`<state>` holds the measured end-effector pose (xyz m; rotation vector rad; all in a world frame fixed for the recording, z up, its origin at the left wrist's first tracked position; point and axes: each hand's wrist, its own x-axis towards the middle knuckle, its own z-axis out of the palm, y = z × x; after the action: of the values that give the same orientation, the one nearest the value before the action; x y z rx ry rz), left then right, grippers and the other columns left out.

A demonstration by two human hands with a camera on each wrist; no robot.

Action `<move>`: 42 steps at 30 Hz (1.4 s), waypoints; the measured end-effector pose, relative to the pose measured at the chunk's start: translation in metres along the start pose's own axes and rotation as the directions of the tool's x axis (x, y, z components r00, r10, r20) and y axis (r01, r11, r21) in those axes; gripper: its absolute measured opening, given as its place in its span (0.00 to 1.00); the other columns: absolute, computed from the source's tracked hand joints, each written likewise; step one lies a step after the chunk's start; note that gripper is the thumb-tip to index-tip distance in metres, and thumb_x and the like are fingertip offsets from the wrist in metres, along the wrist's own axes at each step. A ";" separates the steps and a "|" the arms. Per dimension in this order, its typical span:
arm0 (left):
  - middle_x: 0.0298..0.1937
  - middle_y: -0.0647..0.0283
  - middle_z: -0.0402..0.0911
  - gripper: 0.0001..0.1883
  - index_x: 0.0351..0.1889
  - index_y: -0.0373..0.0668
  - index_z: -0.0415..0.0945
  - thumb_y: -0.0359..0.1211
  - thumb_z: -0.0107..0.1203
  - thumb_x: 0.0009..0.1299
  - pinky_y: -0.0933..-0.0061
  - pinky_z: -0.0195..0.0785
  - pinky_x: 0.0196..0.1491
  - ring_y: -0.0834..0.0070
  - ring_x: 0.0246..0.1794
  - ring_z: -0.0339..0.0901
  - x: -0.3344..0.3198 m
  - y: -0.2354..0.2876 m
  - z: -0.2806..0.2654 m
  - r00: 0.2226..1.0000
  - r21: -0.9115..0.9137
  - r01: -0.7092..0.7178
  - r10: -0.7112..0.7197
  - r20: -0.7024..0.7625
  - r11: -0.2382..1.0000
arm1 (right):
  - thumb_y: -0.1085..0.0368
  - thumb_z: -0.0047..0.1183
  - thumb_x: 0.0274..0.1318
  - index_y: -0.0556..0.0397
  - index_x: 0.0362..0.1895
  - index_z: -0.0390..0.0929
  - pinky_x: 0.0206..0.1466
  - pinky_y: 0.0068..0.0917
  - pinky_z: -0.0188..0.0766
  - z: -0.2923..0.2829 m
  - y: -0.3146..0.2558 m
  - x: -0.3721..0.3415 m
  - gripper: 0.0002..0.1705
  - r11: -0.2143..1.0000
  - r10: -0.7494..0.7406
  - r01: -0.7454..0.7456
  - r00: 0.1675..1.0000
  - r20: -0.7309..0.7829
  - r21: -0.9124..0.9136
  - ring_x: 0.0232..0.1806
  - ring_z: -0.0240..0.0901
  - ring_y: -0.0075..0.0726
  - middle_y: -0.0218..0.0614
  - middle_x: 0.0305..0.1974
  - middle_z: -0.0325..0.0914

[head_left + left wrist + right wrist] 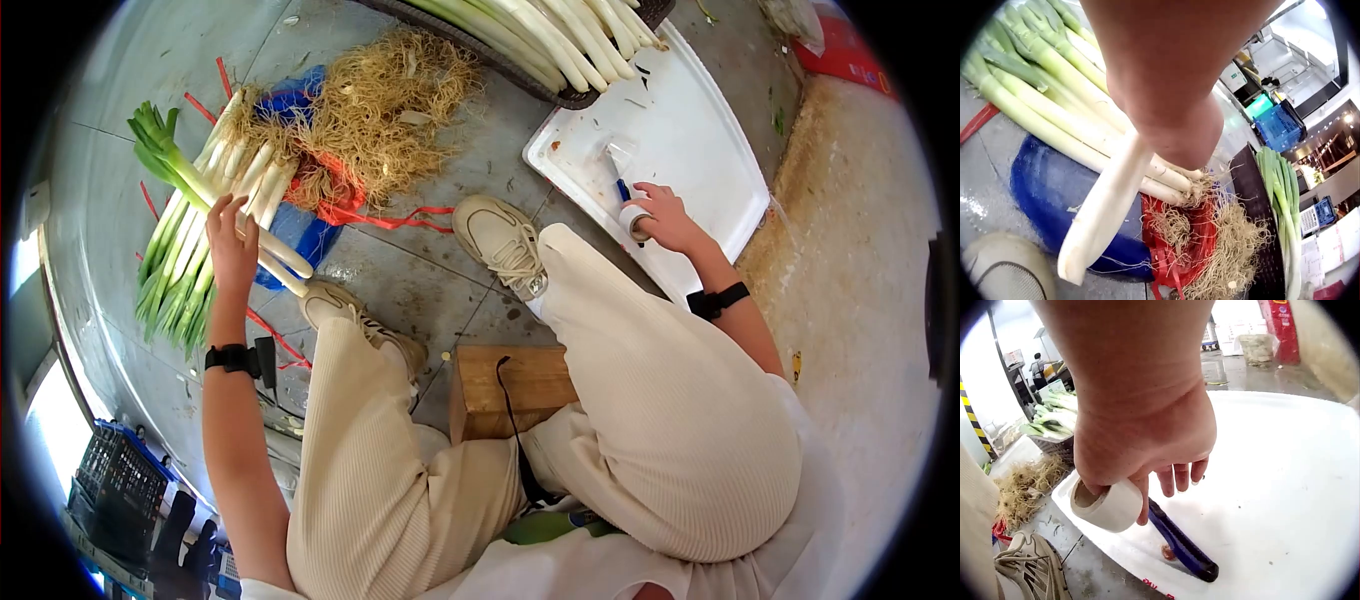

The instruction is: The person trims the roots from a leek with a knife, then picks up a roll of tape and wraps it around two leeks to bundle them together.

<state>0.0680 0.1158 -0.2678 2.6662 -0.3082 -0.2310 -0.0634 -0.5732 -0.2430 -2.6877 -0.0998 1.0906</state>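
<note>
My left hand (pixel 233 250) holds a leek (pixel 292 262) over a bundle of leeks (pixel 185 235) on the floor. In the left wrist view its bare white end (pixel 1094 219) sticks out below the hand, without roots. The bundled leeks still carry long stringy roots. My right hand (pixel 670 222) holds a roll of white tape (pixel 1113 509) between thumb and forefinger, the thumb inside the ring. Beneath its fingertips, a blue utility knife (pixel 1182 544) lies on a white foam lid (pixel 1272 487).
A heap of cut roots (pixel 390 100) lies beyond the bundle, near red ties (pixel 400 218) and a blue sheet (pixel 300 235). At the far side, a dark basket (pixel 570 98) holds white-ended leeks (pixel 545 40). My shoes (pixel 495 245) stand between bundle and lid; a wooden block (pixel 510 385) sits between my legs.
</note>
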 end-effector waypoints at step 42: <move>0.36 0.55 0.81 0.27 0.56 0.34 0.66 0.31 0.63 0.60 0.70 0.74 0.35 0.73 0.30 0.80 0.038 0.168 -0.033 0.947 -0.733 0.249 -0.316 0.050 0.633 | 0.59 0.36 0.68 0.61 0.61 0.73 0.59 0.33 0.70 -0.165 -0.072 0.014 0.26 0.382 -0.012 0.106 0.994 -0.110 0.918 0.59 0.75 0.36 0.44 0.56 0.79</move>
<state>0.0814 -0.0280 -0.1677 1.8806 0.2177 -0.2681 0.0633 -0.5334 -0.1209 -1.6335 0.3469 0.6551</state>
